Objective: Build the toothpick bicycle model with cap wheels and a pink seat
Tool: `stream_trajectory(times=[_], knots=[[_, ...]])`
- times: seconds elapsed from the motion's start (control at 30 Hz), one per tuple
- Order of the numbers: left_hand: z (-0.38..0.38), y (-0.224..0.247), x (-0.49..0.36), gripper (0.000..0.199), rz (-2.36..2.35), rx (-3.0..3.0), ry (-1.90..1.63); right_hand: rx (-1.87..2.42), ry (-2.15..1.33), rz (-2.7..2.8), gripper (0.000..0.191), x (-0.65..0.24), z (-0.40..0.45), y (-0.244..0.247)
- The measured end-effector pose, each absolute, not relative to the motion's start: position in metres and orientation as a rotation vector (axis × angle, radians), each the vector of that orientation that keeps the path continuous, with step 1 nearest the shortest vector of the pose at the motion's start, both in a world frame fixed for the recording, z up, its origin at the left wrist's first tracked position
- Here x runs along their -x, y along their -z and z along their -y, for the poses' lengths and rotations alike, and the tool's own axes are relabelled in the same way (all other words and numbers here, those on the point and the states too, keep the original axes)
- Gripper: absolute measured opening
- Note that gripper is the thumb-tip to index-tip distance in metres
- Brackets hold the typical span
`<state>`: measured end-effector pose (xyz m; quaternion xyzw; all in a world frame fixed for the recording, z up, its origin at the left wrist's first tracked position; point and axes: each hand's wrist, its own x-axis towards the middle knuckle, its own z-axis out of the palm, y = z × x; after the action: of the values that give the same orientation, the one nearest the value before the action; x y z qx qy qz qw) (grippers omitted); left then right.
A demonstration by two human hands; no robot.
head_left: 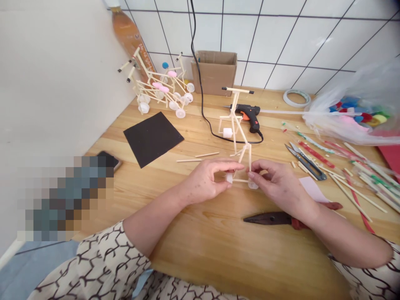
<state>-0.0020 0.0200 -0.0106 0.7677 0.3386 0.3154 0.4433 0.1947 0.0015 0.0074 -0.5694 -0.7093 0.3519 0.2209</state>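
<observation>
Left hand (203,179) and right hand (278,183) each pinch near a rear wheel of the stick tricycle (248,146), upright over the table (206,237). Frame, handlebar (238,90) and wheels (227,133) look assembled; a seat like the models' (180,113) pink pads (161,87) seems left to add.

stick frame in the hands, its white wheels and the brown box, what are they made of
Stick frame: probably wood, matte, from its pale tan colour. White wheels: likely plastic, smooth, slightly translucent. Brown box: apparently cardboard, dull, with thin walls.
</observation>
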Motion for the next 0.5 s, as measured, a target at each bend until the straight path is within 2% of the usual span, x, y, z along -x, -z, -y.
stream_trajectory(times=[0.5], knots=[[-0.02,0.0128,-0.0001,0.043,-0.877,-1.866,-0.765,1.56,-0.98,1.957,0.013,-0.1958,-0.0001,-0.001]])
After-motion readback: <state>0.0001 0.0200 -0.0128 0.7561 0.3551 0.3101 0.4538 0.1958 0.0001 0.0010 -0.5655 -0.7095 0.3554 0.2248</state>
